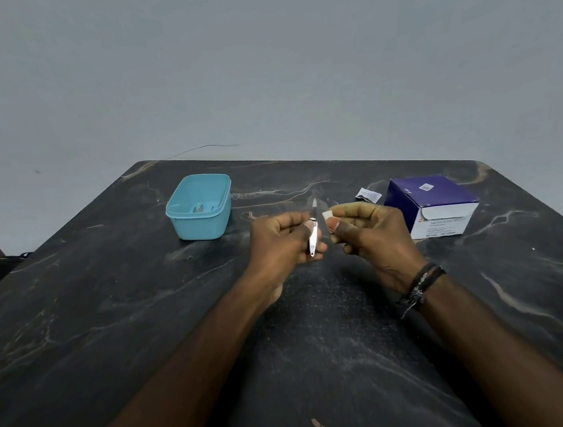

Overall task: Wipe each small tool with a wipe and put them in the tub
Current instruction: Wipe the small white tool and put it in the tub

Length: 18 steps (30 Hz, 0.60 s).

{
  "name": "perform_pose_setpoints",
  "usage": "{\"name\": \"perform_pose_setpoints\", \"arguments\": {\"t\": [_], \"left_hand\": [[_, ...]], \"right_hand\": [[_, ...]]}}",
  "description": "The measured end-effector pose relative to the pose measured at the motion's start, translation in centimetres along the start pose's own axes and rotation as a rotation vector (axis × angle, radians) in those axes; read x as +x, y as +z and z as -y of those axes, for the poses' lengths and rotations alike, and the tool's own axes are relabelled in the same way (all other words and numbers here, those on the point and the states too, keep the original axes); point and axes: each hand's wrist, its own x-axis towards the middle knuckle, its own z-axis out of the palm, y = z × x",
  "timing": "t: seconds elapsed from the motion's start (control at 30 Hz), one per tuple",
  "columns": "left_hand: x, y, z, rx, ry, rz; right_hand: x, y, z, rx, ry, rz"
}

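Dark marble table [109,298]; mid-frame, left hand [281,244] pinches a nail clipper [314,236], light, stiff, probably slippery, best held mid-body. Right hand [368,232] pinches the wipe [328,216]; tub [199,205] upper left.

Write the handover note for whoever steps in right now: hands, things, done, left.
Left hand holds a nail clipper, its file swung out and pointing up.
Right hand pinches a small white wipe beside the file.
Blue tub stands to the left with some metal tools already inside.
Purple wipe box and a torn sachet lie to the right.
Left: wipe the clipper, drop it in the tub.
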Motion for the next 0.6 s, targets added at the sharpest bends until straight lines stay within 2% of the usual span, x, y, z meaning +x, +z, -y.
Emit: {"name": "perform_pose_setpoints", "arguments": {"t": [0.3,0.6], "left_hand": [[-0.17,0.22,0.30,0.024,0.006,0.068],[-0.32,0.36,0.44,0.034,0.005,0.114]], "right_hand": [[0.12,-0.16,-0.10,-0.039,-0.060,0.026],[-0.21,0.21,-0.18,-0.123,-0.121,-0.056]]}}
